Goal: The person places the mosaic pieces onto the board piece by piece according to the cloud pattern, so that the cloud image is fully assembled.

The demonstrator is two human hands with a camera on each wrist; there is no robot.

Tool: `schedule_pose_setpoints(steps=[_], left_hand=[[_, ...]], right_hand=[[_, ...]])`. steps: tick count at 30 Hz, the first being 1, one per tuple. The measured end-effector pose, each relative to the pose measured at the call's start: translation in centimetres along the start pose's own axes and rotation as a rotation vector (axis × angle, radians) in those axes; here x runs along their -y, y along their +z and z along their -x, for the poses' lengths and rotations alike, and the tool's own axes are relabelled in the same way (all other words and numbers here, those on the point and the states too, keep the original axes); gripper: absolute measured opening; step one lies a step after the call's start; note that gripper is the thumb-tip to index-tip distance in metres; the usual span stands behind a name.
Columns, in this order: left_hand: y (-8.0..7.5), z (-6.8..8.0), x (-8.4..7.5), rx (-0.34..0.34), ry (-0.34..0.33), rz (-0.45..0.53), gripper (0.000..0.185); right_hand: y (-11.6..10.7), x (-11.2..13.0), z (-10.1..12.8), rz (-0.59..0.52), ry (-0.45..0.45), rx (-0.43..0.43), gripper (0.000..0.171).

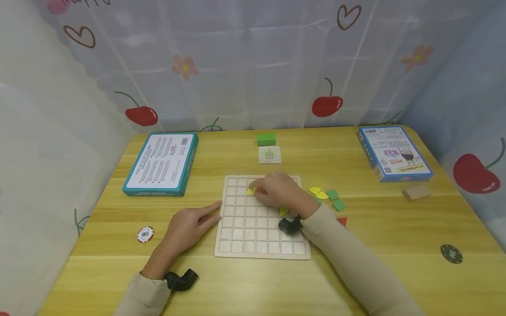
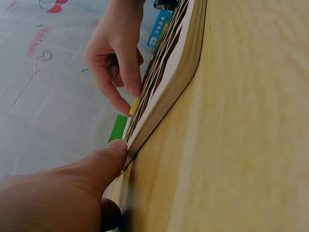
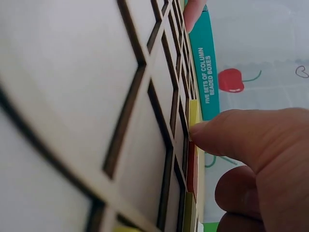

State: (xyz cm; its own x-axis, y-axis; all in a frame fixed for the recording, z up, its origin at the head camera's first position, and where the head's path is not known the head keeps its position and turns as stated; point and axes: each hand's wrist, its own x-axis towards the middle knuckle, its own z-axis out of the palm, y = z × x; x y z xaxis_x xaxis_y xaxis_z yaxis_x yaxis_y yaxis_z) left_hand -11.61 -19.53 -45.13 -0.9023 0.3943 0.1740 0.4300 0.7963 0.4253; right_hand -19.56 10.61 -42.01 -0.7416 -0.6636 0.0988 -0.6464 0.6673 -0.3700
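Note:
A wooden grid board (image 1: 250,247) lies on the table. My left hand (image 1: 189,229) rests at its left edge, fingers extended, with fingertips right at the rim. Over the far part of the board, my right hand (image 1: 276,189) pinches a small yellow piece (image 1: 251,191) between thumb and fingertip, low in the grid. In the right wrist view, the thumb lies against that piece, with a red piece (image 3: 191,166) and a green piece (image 3: 189,212) close by in the grid. Another yellow piece (image 1: 283,211) shows under the right wrist; the hand hides part of the grid.
Loose yellow quarter-rounds (image 1: 323,195), green squares (image 1: 338,205) and a red triangle (image 1: 342,220) lie right of the board. Behind it are a pattern card (image 1: 269,155) and green block (image 1: 266,139). Boxes stand left (image 1: 158,164) and right (image 1: 395,153); a wooden block (image 1: 417,193) lies nearby.

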Motion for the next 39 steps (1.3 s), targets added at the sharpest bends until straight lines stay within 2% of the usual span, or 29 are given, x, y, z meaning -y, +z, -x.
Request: schedule_pose_setpoints(steps=[11,18,24,30,39], left_hand=[[0.0,0.2,0.0,0.002,-0.009,-0.002,0.043],[-0.1,0.3,0.1,-0.004,-0.007,-0.012,0.043],[-0.1,0.2,0.0,-0.002,0.003,-0.005,0.044],[-0.1,0.1,0.0,-0.001,0.006,-0.002,0.044],[0.0,0.0,0.0,0.005,0.004,0.0,0.044]], right_hand=[[0.3,-0.2,0.2,-0.057,0.033,0.011,0.031],[-0.9,-0.1,1.0,-0.08,0.115,-0.008,0.033],[-3.4,-0.7,3.5,-0.121,0.208,-0.033,0.03],[-5.5,-2.8,6.6,-0.146,0.257,-0.073,0.027],[-6.3,-6.8,10.6,-0.086,0.357,0.028,0.023]])
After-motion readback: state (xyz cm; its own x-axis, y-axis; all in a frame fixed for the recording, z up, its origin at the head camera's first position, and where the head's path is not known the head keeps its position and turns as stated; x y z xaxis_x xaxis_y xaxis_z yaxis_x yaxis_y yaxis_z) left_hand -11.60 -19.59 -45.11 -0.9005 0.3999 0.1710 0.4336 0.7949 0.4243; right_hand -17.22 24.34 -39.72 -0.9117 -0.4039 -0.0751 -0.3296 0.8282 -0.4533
